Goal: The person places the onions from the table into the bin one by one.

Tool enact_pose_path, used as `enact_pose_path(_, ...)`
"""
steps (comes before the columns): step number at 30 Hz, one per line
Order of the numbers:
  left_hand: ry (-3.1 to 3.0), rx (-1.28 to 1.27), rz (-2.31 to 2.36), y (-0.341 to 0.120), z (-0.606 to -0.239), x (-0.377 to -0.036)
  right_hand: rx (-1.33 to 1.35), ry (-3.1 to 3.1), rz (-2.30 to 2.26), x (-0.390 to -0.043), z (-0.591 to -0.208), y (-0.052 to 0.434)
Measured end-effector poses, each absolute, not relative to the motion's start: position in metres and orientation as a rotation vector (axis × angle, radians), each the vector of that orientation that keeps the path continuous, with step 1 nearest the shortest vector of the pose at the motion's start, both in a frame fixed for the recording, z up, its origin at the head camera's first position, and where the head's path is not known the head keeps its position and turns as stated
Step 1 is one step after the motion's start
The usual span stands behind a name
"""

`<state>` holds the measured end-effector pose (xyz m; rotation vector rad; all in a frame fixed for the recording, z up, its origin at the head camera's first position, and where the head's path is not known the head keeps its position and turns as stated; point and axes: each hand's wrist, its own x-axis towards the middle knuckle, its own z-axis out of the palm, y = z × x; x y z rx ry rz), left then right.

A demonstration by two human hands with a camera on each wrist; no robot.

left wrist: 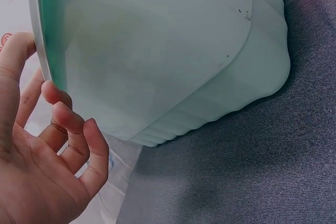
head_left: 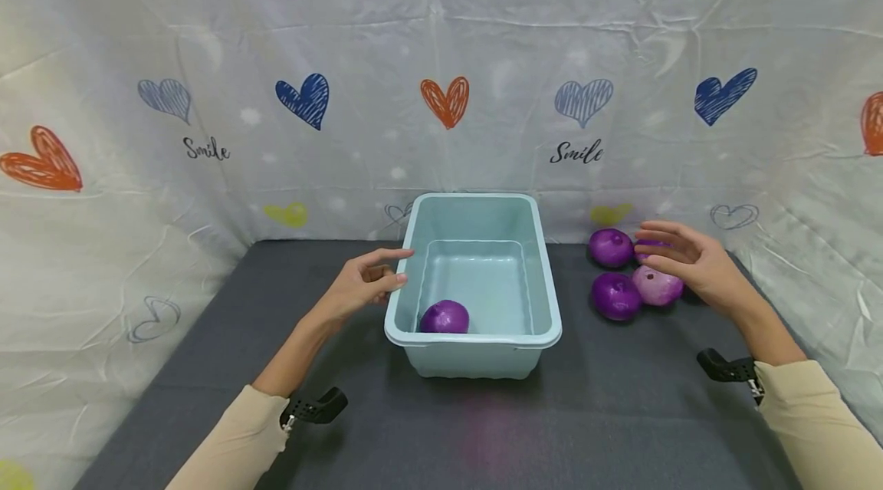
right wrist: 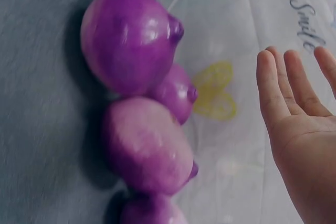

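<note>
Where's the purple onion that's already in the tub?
In the head view, the purple onion lies inside the light blue tub, in its near left corner, close to the left hand at the rim.

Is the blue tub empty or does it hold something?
Not empty: the tub holds one purple onion in its near left corner; the other onions lie outside it.

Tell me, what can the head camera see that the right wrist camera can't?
Only the head view shows the pale blue plastic tub, the purple onion inside it and the left hand at the tub's rim. Only the right wrist view shows the open palm up close. Both show the right hand beside the purple onions on the grey cloth, not holding any.
</note>
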<state>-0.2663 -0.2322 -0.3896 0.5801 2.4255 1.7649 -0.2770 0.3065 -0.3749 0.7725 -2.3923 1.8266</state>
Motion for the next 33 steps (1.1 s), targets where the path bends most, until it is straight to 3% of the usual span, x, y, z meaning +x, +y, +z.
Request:
enact_pose_path(21, 2.386, 0.539, 1.785, -0.233, -0.389, -0.265, 0.585, -2.364, 1.743, -0.254, -0.399, 0.376)
enact_pose_path(33, 2.380, 0.550, 1.803, -0.232, -0.390, -0.265, 0.332, -2.595, 1.383, -0.255, -0.424, 0.407)
